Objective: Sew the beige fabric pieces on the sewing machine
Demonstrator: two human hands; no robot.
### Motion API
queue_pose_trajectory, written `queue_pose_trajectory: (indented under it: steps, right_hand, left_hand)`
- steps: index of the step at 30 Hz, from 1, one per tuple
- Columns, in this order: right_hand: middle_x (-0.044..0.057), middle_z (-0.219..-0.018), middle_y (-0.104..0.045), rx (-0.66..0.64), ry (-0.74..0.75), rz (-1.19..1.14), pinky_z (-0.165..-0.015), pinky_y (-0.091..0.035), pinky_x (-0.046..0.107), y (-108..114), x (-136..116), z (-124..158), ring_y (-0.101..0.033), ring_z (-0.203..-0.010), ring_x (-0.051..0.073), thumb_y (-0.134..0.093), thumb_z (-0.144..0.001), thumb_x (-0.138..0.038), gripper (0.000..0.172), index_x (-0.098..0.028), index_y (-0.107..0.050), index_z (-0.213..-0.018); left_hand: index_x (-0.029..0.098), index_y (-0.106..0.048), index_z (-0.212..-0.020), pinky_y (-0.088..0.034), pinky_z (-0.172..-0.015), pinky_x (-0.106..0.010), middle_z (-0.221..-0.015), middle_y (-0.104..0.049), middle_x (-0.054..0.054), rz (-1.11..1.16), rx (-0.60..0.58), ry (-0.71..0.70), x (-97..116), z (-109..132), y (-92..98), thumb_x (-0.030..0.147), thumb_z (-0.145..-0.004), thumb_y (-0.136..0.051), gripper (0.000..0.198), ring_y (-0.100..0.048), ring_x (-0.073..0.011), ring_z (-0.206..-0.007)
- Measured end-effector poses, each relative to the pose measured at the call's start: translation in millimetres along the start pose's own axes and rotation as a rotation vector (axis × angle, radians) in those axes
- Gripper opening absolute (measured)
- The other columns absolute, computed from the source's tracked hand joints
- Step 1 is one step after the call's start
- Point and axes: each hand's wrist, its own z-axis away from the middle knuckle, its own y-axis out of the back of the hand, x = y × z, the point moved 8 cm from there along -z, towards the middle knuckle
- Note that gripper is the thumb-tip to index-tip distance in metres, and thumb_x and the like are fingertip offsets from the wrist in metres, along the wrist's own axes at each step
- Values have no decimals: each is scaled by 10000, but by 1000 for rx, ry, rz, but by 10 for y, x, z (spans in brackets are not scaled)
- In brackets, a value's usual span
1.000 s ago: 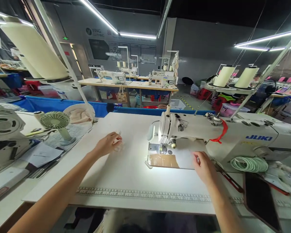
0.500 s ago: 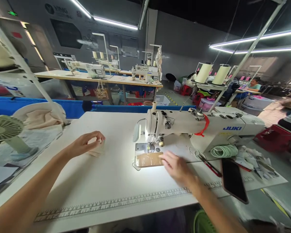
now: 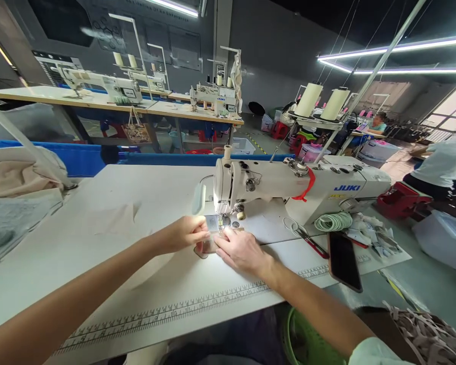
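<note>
A white sewing machine (image 3: 266, 185) stands on the white table (image 3: 167, 187). My left hand (image 3: 184, 234) is closed in a pinch just left of the needle area; what its fingertips hold is too small to make out. Beside it, my right hand (image 3: 243, 249) lies with fingers spread over the plate in front of the needle, pressing on a small brown piece (image 3: 209, 247) that is mostly covered. A thin pale cloth piece (image 3: 116, 220) lies flat on the table to the left.
Right of the machine are red-handled scissors (image 3: 313, 243), a dark phone (image 3: 344, 261), a coiled pale green cord (image 3: 333, 221) and cloth scraps (image 3: 376, 235). A ruler strip (image 3: 197, 307) runs along the front edge. A person (image 3: 441, 162) is at the far right.
My left hand has moved right from over the pale cloth to the needle area, and its fingers have closed. My right hand has shifted left over the brown piece. The view has turned slightly.
</note>
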Motion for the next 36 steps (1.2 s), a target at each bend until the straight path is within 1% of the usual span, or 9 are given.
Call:
queue_pose_trajectory:
  steps: [3, 5, 7, 12, 15, 20, 24, 29, 36]
  right_hand:
    - [54, -945, -601, 5, -6, -14, -646, -351, 313, -34, -7, 57, -501, -762, 170, -529, -1068, -370, 232, -179, -659, -1051]
    - [52, -954, -604, 2, -14, -28, -649, -349, 315, -54, 6, 61, -495, -760, 168, -510, -1073, -366, 240, -185, -661, -1027]
    - [51, -962, -609, 2, -21, -37, -654, -347, 318, -55, 19, 56, -490, -755, 168, -490, -1075, -362, 251, -189, -659, -1009]
    - [55, -965, -618, 18, -21, -45, -666, -336, 325, 8, 13, 52, -499, -766, 176, -471, -1080, -362, 264, -194, -655, -994]
    - [61, -964, -620, 13, -22, -41, -664, -329, 327, 32, 4, 54, -499, -772, 182, -474, -1080, -365, 256, -189, -653, -1029]
    - [58, -949, -625, 12, -26, -23, -659, -314, 327, 43, -7, 56, -500, -768, 180, -458, -1087, -365, 270, -184, -659, -1072]
    - [62, -945, -632, 39, -16, -25, -684, -335, 331, 65, -11, 74, -510, -787, 185, -444, -1093, -352, 289, -179, -676, -1092]
    - [70, -967, -648, 40, -15, -88, -704, -352, 322, 97, 29, 137, -531, -833, 185, -514, -1072, -344, 253, -177, -701, -1042]
    - [47, -936, -647, 42, -61, -108, -713, -389, 309, 127, 103, 165, -537, -809, 171, -496, -1074, -323, 291, -181, -725, -965]
  left_hand:
    - [248, -523, -790, -502, -633, -308, -711, -748, -28, 142, -21, 33, -29, -193, -181, 600, -815, -640, 373, -689, -213, -704]
    - [241, -529, -747, -512, -624, -318, -700, -710, -29, 188, 13, 72, -106, -272, -205, 641, -730, -705, 438, -668, -217, -695]
    - [233, -540, -713, -501, -600, -321, -677, -669, -23, 192, 55, 105, -188, -300, -199, 655, -692, -712, 457, -638, -210, -668]
    - [218, -642, -761, -518, -659, -344, -755, -701, -44, 23, 131, 82, -225, -257, -155, 549, -764, -570, 338, -660, -224, -723]
    - [229, -632, -766, -523, -671, -343, -770, -717, -39, -59, 169, 88, -208, -231, -121, 468, -760, -549, 253, -677, -230, -744]
    - [246, -577, -753, -481, -636, -325, -708, -708, 1, -119, 108, 173, -220, -213, -126, 376, -763, -518, 143, -660, -213, -682]
    - [244, -619, -746, -456, -691, -343, -756, -726, -6, -218, 125, 203, -221, -214, -77, 412, -775, -529, 193, -656, -223, -736]
    - [234, -634, -730, -461, -670, -321, -757, -710, -12, -106, 117, 188, -300, -261, -95, 539, -736, -593, 308, -637, -218, -745]
    - [234, -668, -717, -469, -680, -317, -756, -734, -4, -79, 128, 192, -323, -285, -96, 546, -730, -630, 315, -656, -209, -738]
